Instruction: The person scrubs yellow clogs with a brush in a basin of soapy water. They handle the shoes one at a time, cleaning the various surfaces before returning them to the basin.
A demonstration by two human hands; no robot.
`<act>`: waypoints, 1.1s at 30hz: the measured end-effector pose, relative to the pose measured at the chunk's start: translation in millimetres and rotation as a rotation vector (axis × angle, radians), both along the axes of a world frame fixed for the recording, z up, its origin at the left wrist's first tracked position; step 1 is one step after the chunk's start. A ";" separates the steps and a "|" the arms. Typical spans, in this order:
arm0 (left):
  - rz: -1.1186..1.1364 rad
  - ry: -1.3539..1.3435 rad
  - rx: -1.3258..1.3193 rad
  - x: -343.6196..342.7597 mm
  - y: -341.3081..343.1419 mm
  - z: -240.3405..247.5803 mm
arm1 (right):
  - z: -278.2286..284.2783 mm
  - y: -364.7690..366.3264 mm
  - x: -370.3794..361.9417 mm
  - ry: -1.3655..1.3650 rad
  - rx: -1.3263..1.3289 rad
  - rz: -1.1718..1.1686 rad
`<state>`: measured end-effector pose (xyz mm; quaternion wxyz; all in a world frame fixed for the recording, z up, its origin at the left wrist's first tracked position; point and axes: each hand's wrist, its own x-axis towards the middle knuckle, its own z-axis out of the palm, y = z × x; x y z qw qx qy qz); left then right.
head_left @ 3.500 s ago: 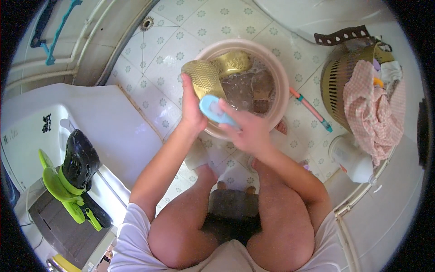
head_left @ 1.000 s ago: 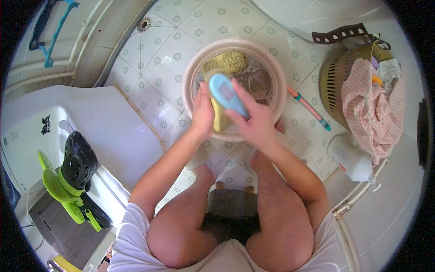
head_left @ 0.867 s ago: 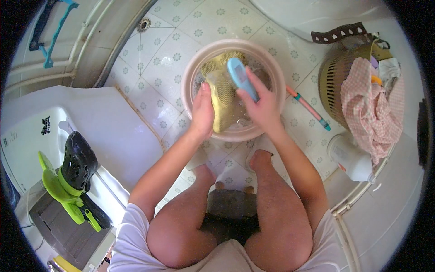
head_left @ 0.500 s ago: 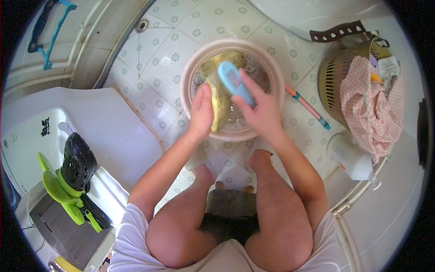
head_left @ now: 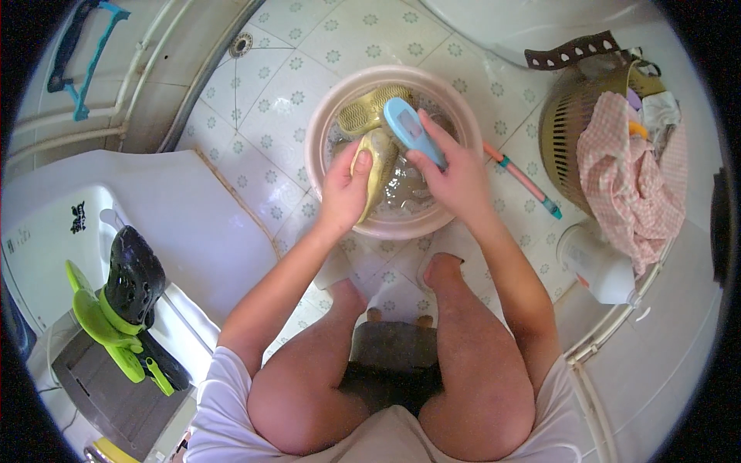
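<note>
My left hand (head_left: 345,189) is closed around a yellow clog (head_left: 377,166), tilted over a pale pink basin (head_left: 315,154). My right hand (head_left: 459,176) grips a light blue scrubbing brush (head_left: 414,133) by its body, just right of that clog. Its bristles face down and are hidden; whether they touch the clog, I cannot tell. A second yellow clog (head_left: 364,113) lies sole up at the basin's far side. Cloudy, bubbly water (head_left: 405,189) fills the basin under my hands, and a greyish shape in it is partly covered by my right hand.
To the right stand an olive laundry basket (head_left: 562,147) with pink checked cloth (head_left: 625,177) and a white bottle (head_left: 594,264). An orange-pink stick (head_left: 525,184) lies beside the basin. Black-and-green clogs (head_left: 133,285) sit at left; a floor drain (head_left: 241,45) lies far left.
The brush in my right hand has shifted a little right and toward the far side. My left hand has turned the clog slightly, with its thumb now across it.
</note>
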<state>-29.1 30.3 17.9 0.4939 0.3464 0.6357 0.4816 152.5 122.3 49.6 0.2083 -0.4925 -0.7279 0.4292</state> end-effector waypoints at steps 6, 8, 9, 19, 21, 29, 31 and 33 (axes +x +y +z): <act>0.056 -0.044 -0.153 -10.6 0.3 -5.5 | 7.4 -8.8 -1.9 -0.071 0.050 0.059; -0.009 0.294 -0.001 -7.6 -1.4 -12.7 | -0.2 -8.6 3.9 -0.074 0.060 -0.001; -0.005 0.298 -0.007 -10.4 -3.4 -11.1 | 13.6 -17.5 -0.4 -0.084 0.082 0.055; -0.042 0.289 -0.059 -17.1 1.2 -7.3 | 22.4 -24.5 6.6 -0.048 0.192 0.190; -0.051 0.291 -0.046 -17.8 1.4 -9.1 | 12.9 -20.1 7.2 -0.076 0.146 0.147; -0.053 0.329 -0.032 -21.4 -1.8 -18.1 | 16.4 -25.9 3.1 -0.102 0.194 0.231; -0.060 0.248 -0.058 -15.9 0.8 -14.2 | 2.8 -11.1 5.7 -0.093 0.163 0.031; -0.066 0.168 -0.085 -11.6 2.9 -6.4 | 5.1 -11.4 10.2 -0.119 0.142 0.042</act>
